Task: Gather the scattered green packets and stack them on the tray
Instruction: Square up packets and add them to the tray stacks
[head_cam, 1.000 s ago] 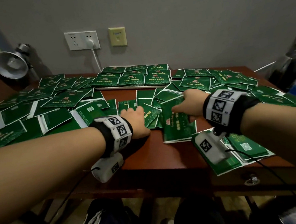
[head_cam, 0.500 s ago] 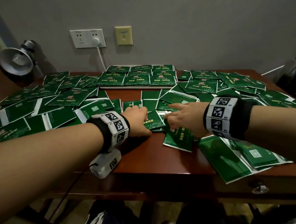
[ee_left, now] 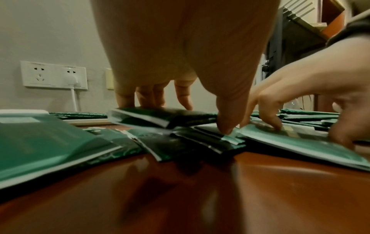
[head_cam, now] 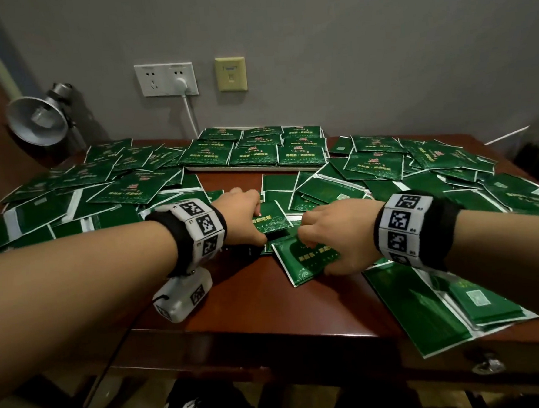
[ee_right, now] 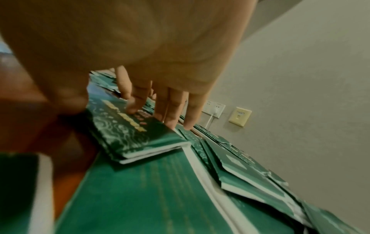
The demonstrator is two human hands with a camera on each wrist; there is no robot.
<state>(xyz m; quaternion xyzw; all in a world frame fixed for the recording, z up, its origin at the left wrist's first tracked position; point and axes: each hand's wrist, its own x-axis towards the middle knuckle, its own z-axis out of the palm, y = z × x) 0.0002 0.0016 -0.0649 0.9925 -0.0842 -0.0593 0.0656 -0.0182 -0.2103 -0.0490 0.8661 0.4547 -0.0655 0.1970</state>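
Head view: I'm mid-gather at the counter point(head_cam: 236, 303) centre, my left hand point(head_cam: 242, 216) pinching a packet point(head_cam: 269, 219), my right hand point(head_cam: 336, 234) pinching another packet point(head_cam: 306, 260) (most lie scattered); next, carry both to the tray point(head_cam: 247, 170).

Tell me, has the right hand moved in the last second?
Yes. The right hand has drawn back from the tray toward the table's near edge, with a packet.
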